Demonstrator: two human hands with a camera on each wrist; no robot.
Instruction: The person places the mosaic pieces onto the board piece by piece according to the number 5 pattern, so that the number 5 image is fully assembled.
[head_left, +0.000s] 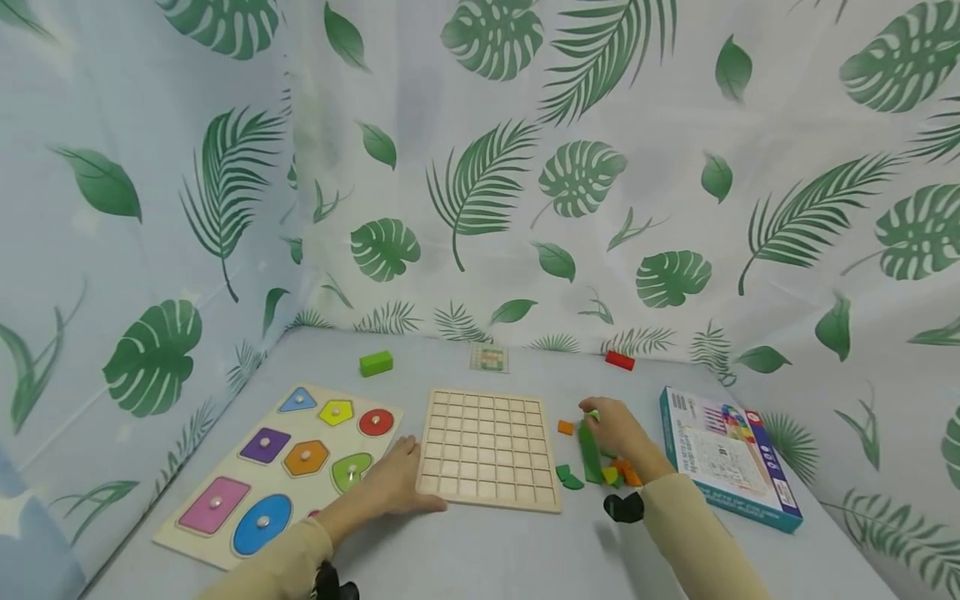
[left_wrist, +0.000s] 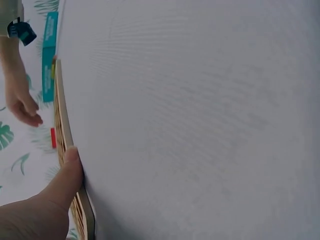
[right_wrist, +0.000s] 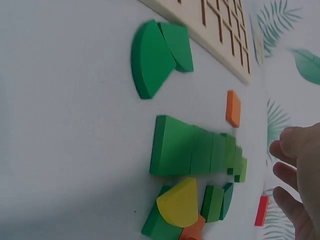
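A square wooden grid board (head_left: 489, 450) lies in front of me, its compartments bare. My left hand (head_left: 397, 479) rests at its near left corner, fingers along the left side and thumb (left_wrist: 73, 165) against the near edge. To the right, my right hand (head_left: 622, 429) hovers over the far end of a row of green blocks (right_wrist: 175, 145), fingers loosely bent, with nothing visible in them. Beside that row are an orange block (right_wrist: 233, 109) and two dark green pieces (right_wrist: 152, 60). A yellow rounded piece (right_wrist: 180, 202) lies on a small pile of green and orange blocks.
A knobbed shape puzzle board (head_left: 272, 479) lies on the left. A teal-edged box (head_left: 727, 467) is at the right. Along the back are a lime green block (head_left: 376, 363), a small patterned card (head_left: 490, 358) and a red block (head_left: 619, 360), before a leaf-print curtain (head_left: 480, 292).
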